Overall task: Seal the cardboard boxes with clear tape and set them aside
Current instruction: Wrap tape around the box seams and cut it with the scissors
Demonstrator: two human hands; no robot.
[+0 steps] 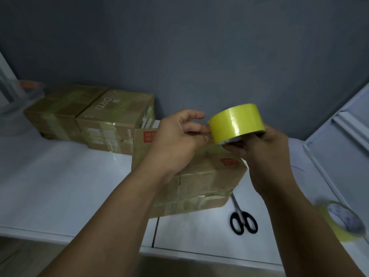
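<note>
Nearest on the white desk (65, 176) lie black scissors (242, 218) and a spare roll (341, 220). Above the open box (201, 176), the right hand (265, 148) grips the tape roll (237, 121): light, stiff, probably slick, best held by its core. The left hand (179, 136), fingers loosely curled, picks at its edge. Sealed boxes (93, 114) stand beyond.

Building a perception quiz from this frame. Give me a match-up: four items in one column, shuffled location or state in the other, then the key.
Items:
1. tape roll
2. scissors
3. second tape roll
4. sealed boxes

Places or states:
A. lying on the white table, just right of the near cardboard box
B. lined up against the wall, far left
C. held up in the right hand, left hand fingertips at its edge
D. blurred, at the right edge of the view

Pairs: 1-C, 2-A, 3-D, 4-B
</note>
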